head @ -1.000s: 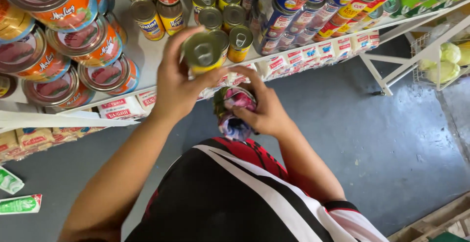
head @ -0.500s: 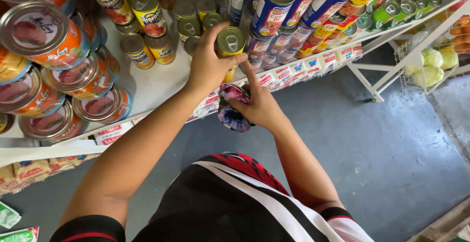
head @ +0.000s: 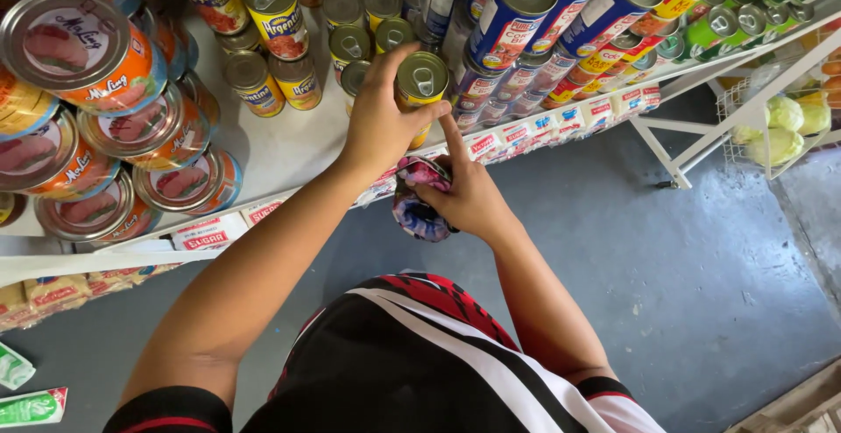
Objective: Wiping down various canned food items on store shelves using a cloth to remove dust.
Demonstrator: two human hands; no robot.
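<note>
**Can carried up and set at the shelf's front edge**

At the far left of the frame, wide orange-labelled tins lie stacked on their sides, larger in view than a second ago because the camera has moved closer. Just right of them, small yellow-labelled cans stand in rows on the white shelf.

At upper centre, the left hand stays clamped around the yellow can, fingers wrapped about its side. A second ago this can hung tilted below the shelf edge; now it stands upright among the other cans, near the shelf's front.

Just below, the right hand keeps its fingers closed on a crumpled patterned cloth, its forefinger stretched up toward the can.

Blue-labelled cans fill the upper right, and pale green cabbages sit in a wire rack at the right edge.
</note>
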